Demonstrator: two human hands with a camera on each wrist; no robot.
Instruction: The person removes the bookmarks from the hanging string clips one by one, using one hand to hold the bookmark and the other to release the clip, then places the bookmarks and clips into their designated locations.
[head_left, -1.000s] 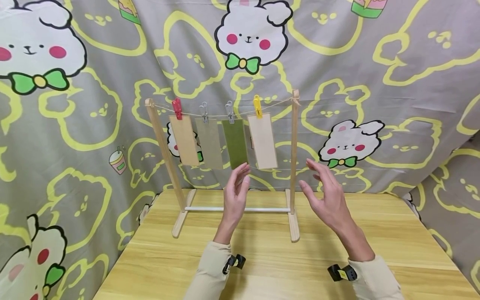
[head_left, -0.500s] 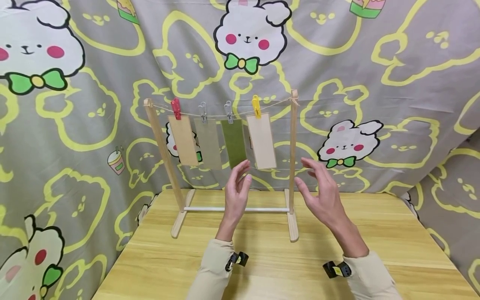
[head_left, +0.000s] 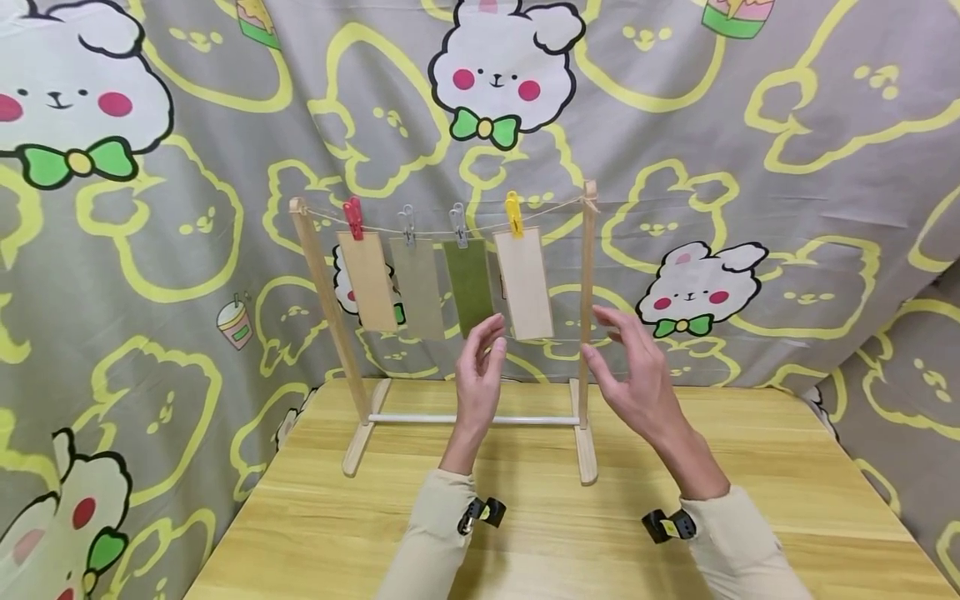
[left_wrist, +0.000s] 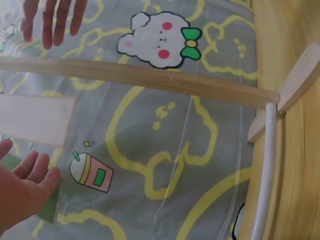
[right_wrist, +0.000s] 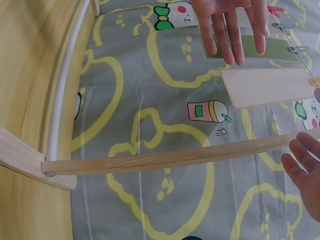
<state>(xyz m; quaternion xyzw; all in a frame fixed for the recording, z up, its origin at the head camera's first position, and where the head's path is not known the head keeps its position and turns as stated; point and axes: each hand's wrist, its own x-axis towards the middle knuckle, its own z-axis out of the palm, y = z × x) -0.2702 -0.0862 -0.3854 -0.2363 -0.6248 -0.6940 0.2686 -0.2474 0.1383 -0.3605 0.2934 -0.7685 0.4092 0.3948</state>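
In the head view, my left hand is raised with fingers loosely bent, its fingertips overlapping the lower end of a green strip. Nothing sits between its fingers and thumb. My right hand is held up beside the wooden frame's right post, thumb and fingers apart, holding nothing. Four-sided strips hang from a string: a tan one, a grey one, the green one and a cream one. A red clothespin, two grey clothespins and a yellow clothespin grip their tops.
A white rod joins the frame's two wooden feet low over the wood-grain table. The left post stands at the other end. Behind everything hangs a grey curtain printed with rabbits.
My right hand has moved left, up to the right post. My left hand has shifted slightly right and up. The strips and clothespins hang as before.
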